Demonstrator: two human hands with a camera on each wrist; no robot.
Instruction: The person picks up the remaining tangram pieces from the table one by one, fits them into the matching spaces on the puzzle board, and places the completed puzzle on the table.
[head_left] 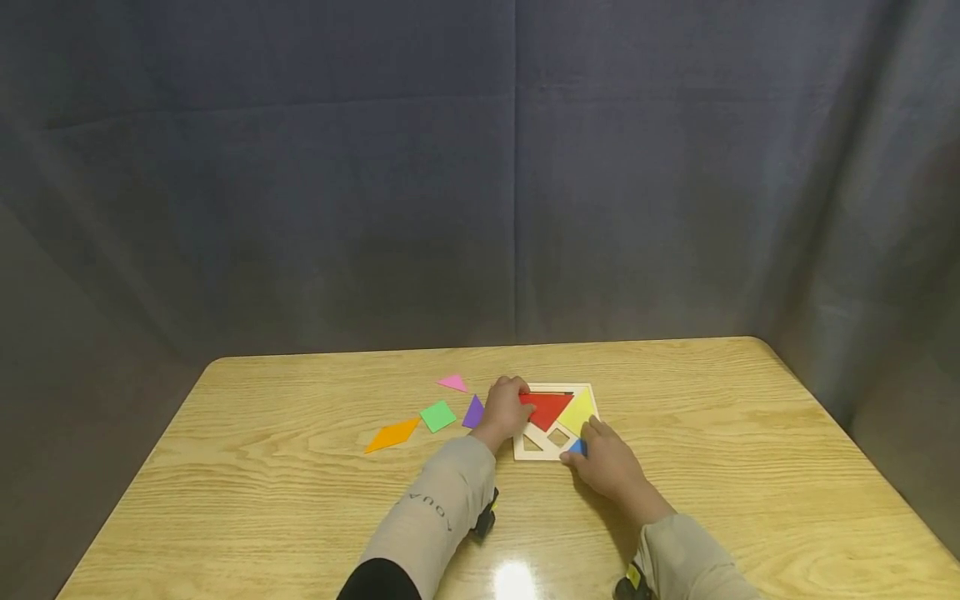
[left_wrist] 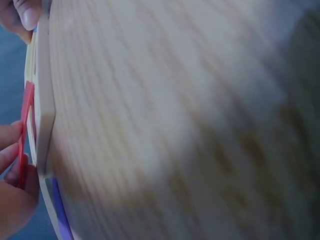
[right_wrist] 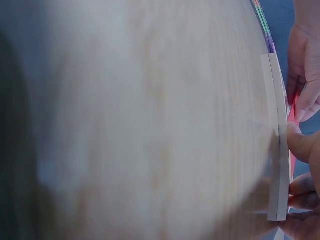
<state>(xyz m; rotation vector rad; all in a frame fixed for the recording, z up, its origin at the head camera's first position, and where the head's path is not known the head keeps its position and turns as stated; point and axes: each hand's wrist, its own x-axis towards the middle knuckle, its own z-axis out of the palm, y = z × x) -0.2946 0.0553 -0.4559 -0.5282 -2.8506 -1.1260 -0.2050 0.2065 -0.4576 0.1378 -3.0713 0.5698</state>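
A red triangle (head_left: pixel 549 408) is pinched between the thumb and fingers of my left hand (head_left: pixel 506 408). It lies over the upper part of a pale wooden tangram board (head_left: pixel 543 457), and in the left wrist view the red piece (left_wrist: pixel 27 100) looks slightly tilted above the board. My right hand (head_left: pixel 611 462) grips the board's near right corner, thumb at the near edge and fingers along the right side. Beside that thumb a blue piece (head_left: pixel 578 447) shows, partly covered. A yellow triangle (head_left: pixel 577 412) sits in the board's right side. Two cut-outs show at its near left.
Left of the board lie a purple piece (head_left: pixel 473 412), partly hidden by my left hand, a green square (head_left: pixel 438 416), an orange parallelogram (head_left: pixel 393 435) and a pink triangle (head_left: pixel 453 382). All rest on the wooden table (head_left: pixel 247 492), with a dark curtain (head_left: pixel 420 208) behind.
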